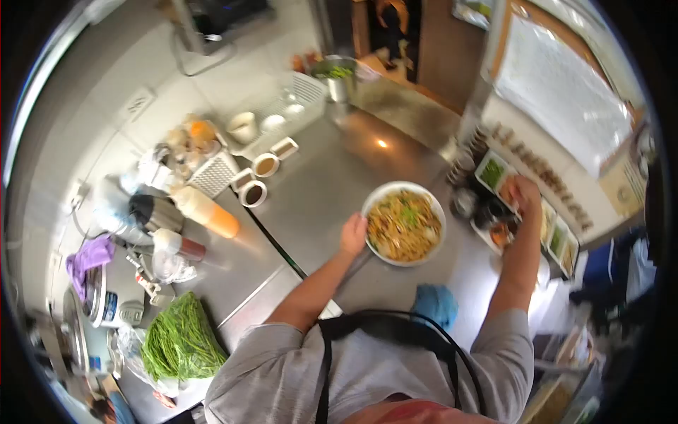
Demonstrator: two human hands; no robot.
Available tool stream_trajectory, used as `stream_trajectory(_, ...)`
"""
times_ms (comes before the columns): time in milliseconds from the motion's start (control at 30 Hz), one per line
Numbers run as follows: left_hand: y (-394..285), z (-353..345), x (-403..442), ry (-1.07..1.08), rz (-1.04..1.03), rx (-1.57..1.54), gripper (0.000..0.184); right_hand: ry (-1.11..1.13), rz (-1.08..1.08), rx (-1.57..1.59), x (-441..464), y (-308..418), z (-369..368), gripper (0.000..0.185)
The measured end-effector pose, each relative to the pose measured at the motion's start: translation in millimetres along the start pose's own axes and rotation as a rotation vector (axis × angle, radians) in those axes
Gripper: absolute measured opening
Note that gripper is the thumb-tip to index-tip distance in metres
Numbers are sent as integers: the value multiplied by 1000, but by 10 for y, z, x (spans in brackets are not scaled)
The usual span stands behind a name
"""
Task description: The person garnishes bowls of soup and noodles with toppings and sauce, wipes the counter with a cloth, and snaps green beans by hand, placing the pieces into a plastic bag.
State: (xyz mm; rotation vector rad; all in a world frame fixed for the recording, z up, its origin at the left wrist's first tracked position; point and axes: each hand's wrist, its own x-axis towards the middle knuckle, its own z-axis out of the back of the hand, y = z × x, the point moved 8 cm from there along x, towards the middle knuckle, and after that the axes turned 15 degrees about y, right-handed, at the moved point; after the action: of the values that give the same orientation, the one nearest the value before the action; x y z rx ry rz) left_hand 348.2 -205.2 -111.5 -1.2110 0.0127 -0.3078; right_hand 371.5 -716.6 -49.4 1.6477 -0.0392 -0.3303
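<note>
A white bowl of noodles with chopped greens on top stands on the steel counter. My left hand grips the bowl's left rim, with the thumb at the edge. Off to the right, my right hand is down at a row of small garnish containers, its fingers bent together over an orange-pink garnish. What those fingers hold, if anything, is hidden. Chopped green herbs fill the compartment beside it. Dark jars and a tub with orange pieces are close below that hand.
A crumpled blue cloth lies between the bowl and my body. On the left are sauce cups, an orange squeeze bottle, a red-brown bottle and a bag of long green vegetables. A metal pot stands at the back.
</note>
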Motion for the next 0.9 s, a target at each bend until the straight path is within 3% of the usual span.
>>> stream_trajectory(33, 52, -14, 22, 7, -23, 4, 25, 123, 134, -146, -258, 338, -458, 9)
stream_trajectory(67, 31, -31, 24, 34, -16, -32, 25, 312, 5, -14, -285, 328, -768, 9)
stream_trajectory(100, 94, -19, 23, 10, -6, 59, 25, 470, 73, 63, -179, 227, -936, 12)
stream_trajectory(167, -40, -6, 15, 31, -13, 11, 29, 432, -90, -218, -552, 402, -1604, 36)
stream_trajectory(300, -41, -13, 27, 63, 4, 44, 34, 714, -211, -612, -797, 218, -2507, 31)
stream_trajectory(400, -16, 24, 44, 53, -59, 18, 37, 725, 149, -1022, -766, 146, -2880, 19)
stream_trajectory(433, -140, 56, 27, 48, -69, 4, 38, 634, 232, -1165, -789, 199, -2955, 19)
stream_trajectory(467, -96, 2, -37, 170, 118, -140, 39, 539, 315, -1306, -832, 256, -3036, 18)
stream_trajectory(500, -30, -34, -92, 178, 87, -277, 39, 438, 398, -1444, -888, 312, -3115, 17)
stream_trajectory(533, 62, -83, -133, 186, 54, -414, 39, 326, 376, -1350, -929, 347, -3103, 19)
stream_trajectory(567, 163, -117, -192, 194, 25, -550, 39, 393, 333, -1359, -979, 308, -3144, 24)
stream_trajectory(633, -26, -37, -405, 239, -84, -95, 40, 532, 243, -1370, -1097, 240, -3200, 33)
stream_trajectory(733, -241, -127, -747, 320, -206, 333, 45, 528, 571, -1241, -1310, 307, -3172, 48)
stream_trajectory(867, -358, -498, -1080, 573, -171, 858, 57, 581, 281, -966, -1577, 305, -2737, 52)
stream_trajectory(900, -363, -550, -1133, 623, -183, 872, 59, 579, 217, -942, -1718, 150, -2608, 51)
